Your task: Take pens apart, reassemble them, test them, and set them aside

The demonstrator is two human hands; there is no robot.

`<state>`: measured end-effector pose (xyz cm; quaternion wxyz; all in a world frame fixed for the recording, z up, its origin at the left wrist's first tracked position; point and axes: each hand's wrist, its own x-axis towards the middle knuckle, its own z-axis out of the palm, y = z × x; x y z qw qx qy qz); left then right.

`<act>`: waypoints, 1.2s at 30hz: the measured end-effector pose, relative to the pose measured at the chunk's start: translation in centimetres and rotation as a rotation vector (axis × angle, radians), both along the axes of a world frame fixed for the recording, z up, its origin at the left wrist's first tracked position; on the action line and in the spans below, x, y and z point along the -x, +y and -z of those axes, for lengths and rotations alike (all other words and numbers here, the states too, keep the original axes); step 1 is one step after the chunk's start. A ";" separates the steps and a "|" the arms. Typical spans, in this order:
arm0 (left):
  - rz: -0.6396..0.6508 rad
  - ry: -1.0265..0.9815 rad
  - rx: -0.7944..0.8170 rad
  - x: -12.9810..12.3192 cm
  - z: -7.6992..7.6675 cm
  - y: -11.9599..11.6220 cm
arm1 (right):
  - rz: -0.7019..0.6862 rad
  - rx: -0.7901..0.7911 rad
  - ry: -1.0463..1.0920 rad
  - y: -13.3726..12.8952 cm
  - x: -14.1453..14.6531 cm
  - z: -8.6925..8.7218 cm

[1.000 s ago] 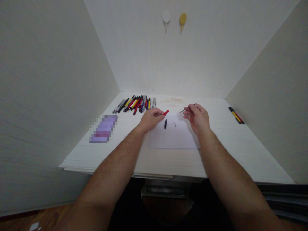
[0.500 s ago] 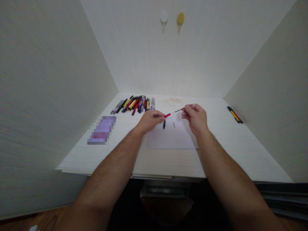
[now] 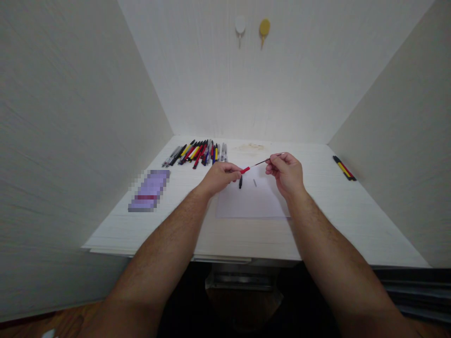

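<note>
My left hand pinches a red pen barrel, whose end sticks out to the right of the fingertips. A thin dark refill spans the gap between the hands, its left tip at the barrel's end. The refill's other end is held between the thumb and fingers of my right hand. Below them, on a white sheet of paper, lie a short black pen part and a small grey piece, perhaps a spring.
Many-coloured pens lie in a pile at the back left. A blurred purple rectangular object is on the left. Several pens rest by the right wall. Two round hooks are on the back wall.
The refill has shifted slightly left, closer to the red barrel. Both hands keep nearly the same places and grips.
</note>
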<state>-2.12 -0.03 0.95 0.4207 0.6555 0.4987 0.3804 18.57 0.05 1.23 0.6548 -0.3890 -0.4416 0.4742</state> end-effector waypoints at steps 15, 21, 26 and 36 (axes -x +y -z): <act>0.309 -0.277 0.293 0.5 0.2 -0.3 | -0.412 0.044 -0.012 0.1 0.0 1.6; 0.293 -0.361 0.290 0.5 0.2 -0.2 | -0.432 0.039 0.000 0.0 0.3 1.7; 0.294 -0.342 0.296 0.4 0.3 -0.1 | -0.346 0.085 0.031 -0.1 0.5 1.4; 0.297 -0.358 0.299 0.2 0.3 -0.2 | -0.331 0.092 0.005 -0.2 0.9 1.5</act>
